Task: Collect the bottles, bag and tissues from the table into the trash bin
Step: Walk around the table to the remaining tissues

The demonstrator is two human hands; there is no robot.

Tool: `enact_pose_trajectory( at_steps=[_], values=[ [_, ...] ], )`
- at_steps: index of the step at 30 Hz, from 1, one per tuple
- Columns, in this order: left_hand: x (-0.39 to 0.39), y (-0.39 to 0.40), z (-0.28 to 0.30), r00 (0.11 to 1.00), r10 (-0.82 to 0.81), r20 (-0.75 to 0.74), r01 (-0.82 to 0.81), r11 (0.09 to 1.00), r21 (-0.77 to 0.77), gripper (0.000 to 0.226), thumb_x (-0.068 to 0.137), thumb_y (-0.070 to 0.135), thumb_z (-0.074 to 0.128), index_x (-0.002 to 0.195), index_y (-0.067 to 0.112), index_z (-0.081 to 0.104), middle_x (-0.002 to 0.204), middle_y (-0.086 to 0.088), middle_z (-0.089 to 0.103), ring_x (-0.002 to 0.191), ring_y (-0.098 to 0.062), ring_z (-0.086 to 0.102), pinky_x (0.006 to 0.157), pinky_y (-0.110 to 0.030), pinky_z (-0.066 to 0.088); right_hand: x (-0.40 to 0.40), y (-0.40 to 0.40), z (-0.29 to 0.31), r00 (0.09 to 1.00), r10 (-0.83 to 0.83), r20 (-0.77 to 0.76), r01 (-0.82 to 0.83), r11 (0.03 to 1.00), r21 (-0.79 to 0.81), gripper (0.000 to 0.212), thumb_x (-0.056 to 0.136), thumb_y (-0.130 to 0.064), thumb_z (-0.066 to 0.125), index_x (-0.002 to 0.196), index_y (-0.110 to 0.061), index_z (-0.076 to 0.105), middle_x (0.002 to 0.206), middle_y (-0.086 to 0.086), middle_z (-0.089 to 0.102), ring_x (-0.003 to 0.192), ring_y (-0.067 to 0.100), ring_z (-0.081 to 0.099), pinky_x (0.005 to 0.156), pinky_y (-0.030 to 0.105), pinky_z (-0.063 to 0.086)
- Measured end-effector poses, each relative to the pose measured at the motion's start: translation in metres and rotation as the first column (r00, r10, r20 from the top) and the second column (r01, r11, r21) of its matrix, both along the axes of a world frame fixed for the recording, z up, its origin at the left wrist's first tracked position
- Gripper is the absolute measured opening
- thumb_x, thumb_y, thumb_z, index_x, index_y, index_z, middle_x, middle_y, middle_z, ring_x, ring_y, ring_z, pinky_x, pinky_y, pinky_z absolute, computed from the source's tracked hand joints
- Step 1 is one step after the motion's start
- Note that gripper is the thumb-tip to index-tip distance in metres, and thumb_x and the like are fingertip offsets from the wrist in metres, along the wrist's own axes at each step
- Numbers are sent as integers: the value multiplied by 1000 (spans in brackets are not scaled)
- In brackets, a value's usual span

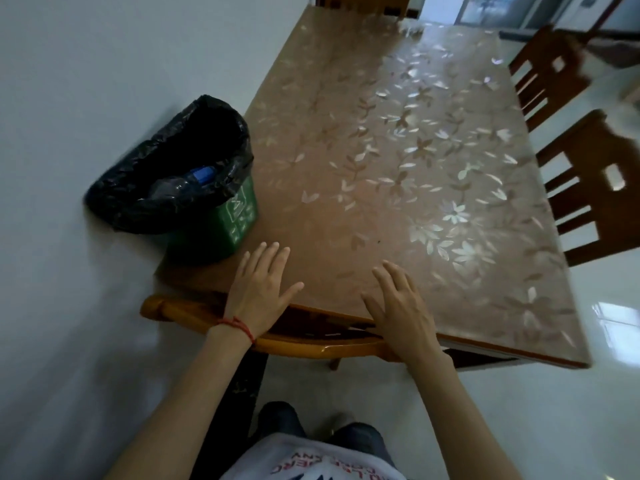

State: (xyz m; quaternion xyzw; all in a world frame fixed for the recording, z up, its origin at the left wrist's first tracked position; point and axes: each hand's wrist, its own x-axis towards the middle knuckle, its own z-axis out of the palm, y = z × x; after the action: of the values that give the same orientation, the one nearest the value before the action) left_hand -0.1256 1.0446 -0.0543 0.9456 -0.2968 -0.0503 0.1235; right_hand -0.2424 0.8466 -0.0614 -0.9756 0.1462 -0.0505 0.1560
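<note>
— Where are the hands?

— Both are at the near edge of the tabletop (398, 161), palms down. The left hand (258, 292) has its fingers spread flat and grips nothing; a red string (239, 325) circles its wrist. The right hand (398, 306) is likewise spread, fingers apart, holding nothing. The two are apart from each other, with bare tabletop between them.

— And the trash bin?

— The green trash bin (228, 223) stands on the tabletop at its left near corner, just beyond the left hand and against the pale wall (86, 81). A black liner (166, 174) is folded over its rim.

— Anything in it?

— A clear plastic bottle (180, 183) with a blue cap (202, 174) lies inside, near the top of the liner. What lies deeper is too dark to tell.

— What else is around?

— A floral patterned cover lies over the tabletop. A wooden chair (311, 344) is tucked under the near edge beneath the hands, and two darker chairs (595, 188) stand along the right side.
</note>
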Motion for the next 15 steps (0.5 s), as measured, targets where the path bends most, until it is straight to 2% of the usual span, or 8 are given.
enact_pose_trajectory(
  at_steps=[3, 5, 8, 11, 13, 15],
  values=[
    [-10, -37, 3, 997, -72, 2, 72, 997, 29, 67, 90, 49, 39, 144, 13, 22, 152, -9, 24, 143, -24, 13, 116, -41, 8, -26, -31, -1, 997, -72, -11, 73, 997, 11, 49, 92, -39, 46, 130, -8, 46, 140, 15, 44, 130, 30, 40, 101, 45, 39],
    [-18, -63, 6, 991, -136, 0, 136, 989, 60, 67, 91, 51, 35, 145, 14, 19, 154, -8, 20, 143, -23, 10, 117, -40, 7, -44, -50, -2, 991, -135, 4, 135, 991, 4, 46, 92, -36, 49, 128, -7, 49, 137, 17, 47, 127, 33, 43, 99, 48, 43],
    [-31, -102, 7, 972, -235, -6, 235, 969, 77, 67, 91, 51, 33, 145, 15, 16, 154, -7, 19, 143, -22, 10, 117, -39, 6, -72, -75, -1, 974, -226, 22, 226, 974, -21, 51, 90, -43, 36, 121, -7, 54, 130, 16, 54, 119, 33, 51, 91, 46, 50],
    [-41, -137, 7, 936, -353, 4, 352, 933, 71, 67, 89, 51, 37, 143, 12, 25, 151, -10, 27, 141, -25, 18, 115, -41, 11, -100, -94, -1, 945, -324, 36, 324, 946, -10, 53, 88, -43, 34, 119, -5, 55, 126, 18, 56, 116, 34, 54, 90, 45, 51],
    [-47, -162, 5, 897, -440, 25, 438, 896, 74, 73, 86, 59, 31, 140, 9, 31, 148, -13, 33, 139, -27, 25, 114, -42, 14, -119, -105, 0, 913, -404, 54, 405, 914, -16, 46, 89, -38, 46, 119, -4, 56, 125, 18, 57, 114, 34, 54, 89, 45, 51],
    [-55, -187, 4, 849, -528, 28, 526, 848, 72, 81, 81, 62, 17, 139, 8, 34, 146, -14, 37, 138, -29, 28, 113, -43, 16, -137, -113, 1, 871, -485, 80, 488, 872, -29, 42, 83, -28, 63, 116, -3, 58, 121, 19, 59, 111, 34, 57, 89, 45, 49]
  ],
)
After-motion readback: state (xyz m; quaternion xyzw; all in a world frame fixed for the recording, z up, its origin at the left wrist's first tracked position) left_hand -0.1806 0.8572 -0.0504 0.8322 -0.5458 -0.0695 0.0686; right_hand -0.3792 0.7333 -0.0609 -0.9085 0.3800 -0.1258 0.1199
